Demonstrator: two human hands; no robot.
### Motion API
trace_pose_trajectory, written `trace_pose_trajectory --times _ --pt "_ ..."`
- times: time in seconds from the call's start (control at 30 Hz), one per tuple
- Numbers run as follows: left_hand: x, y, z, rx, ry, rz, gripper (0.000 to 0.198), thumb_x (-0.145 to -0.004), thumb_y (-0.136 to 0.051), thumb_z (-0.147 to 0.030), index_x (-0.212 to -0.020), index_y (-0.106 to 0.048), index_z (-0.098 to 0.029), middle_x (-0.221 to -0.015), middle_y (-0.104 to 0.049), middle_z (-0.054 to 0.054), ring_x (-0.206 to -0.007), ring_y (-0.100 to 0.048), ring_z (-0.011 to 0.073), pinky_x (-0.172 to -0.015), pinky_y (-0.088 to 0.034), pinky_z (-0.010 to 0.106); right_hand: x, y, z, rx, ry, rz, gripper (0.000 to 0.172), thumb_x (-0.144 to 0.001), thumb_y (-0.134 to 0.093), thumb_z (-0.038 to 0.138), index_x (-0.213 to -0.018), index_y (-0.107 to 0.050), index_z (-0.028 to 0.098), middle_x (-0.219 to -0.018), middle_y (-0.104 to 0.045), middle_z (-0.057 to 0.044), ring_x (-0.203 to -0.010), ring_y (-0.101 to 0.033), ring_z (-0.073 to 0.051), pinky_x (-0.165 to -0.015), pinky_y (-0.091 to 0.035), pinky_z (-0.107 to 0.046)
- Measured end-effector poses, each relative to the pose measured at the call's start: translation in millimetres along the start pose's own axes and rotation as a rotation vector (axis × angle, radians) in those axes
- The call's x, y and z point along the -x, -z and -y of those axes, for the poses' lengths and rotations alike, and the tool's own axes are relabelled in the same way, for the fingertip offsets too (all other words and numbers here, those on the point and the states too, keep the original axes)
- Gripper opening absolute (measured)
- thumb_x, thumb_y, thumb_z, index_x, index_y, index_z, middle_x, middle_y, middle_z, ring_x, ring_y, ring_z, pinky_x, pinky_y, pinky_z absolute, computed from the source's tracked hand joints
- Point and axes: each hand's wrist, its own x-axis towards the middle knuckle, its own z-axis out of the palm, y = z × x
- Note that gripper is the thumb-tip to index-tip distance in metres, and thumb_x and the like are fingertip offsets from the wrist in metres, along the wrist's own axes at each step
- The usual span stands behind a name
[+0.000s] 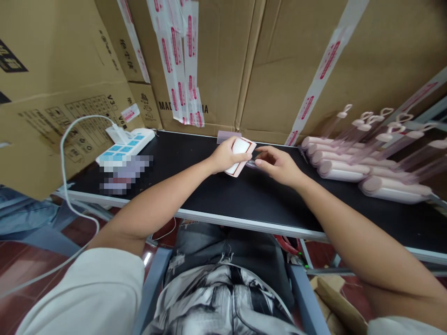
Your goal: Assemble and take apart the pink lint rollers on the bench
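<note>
My left hand [224,157] is closed round a flat white piece with a pale pink, red-edged border [240,156], held tilted above the black table. Close by on its right, my right hand [277,164] has its fingers curled and its thumb bent inward. A small clear plastic piece [250,164] shows at the right thumb's tip, beside the white piece. It seems to be in the right hand's grasp, though the far fingers are hidden. Behind my left hand a pale lilac flat piece [226,136] lies at the table's back edge.
Several pale pink cylinders [344,170] with clear stems and heart-shaped loops lie at the right of the black table [209,200]. To the left are a power strip [139,142] with a white cable and a blurred patch [127,174]. Cardboard walls [279,60] rise behind.
</note>
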Motion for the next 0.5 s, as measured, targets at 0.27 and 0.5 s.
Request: trace_pose_trajectory --times 0.27,0.5 --pt "-3 -1.3 8 -0.084 -0.094 -0.132 0.066 -0.076 -0.087 -0.040 -0.128 -0.051 -0.021 -0.115 -0.070 0.007 -0.099 -0.065 0.0221 -0.093 -0.052 0.037 -1 -5 -6 0.390 0.149 0.064 0.033 -0.091 -0.074 0.041 -0.120 -0.076 0.024 -0.102 -0.082 -0.009 -0.091 -0.076 -0.030 -0.092 -0.061 -0.048" --pt "-4 -5.9 1 -0.137 -0.108 -0.238 0.060 -0.082 -0.087 -0.033 -0.127 -0.050 -0.021 -0.127 -0.072 0.010 -0.115 -0.068 0.0250 -0.105 -0.051 0.039 -6 -10 -7 0.385 0.295 -0.155 0.064 -0.095 -0.071 0.052 -0.150 -0.061 0.021 -0.138 -0.074 -0.018 -0.122 -0.072 -0.037 -0.107 -0.058 -0.058"
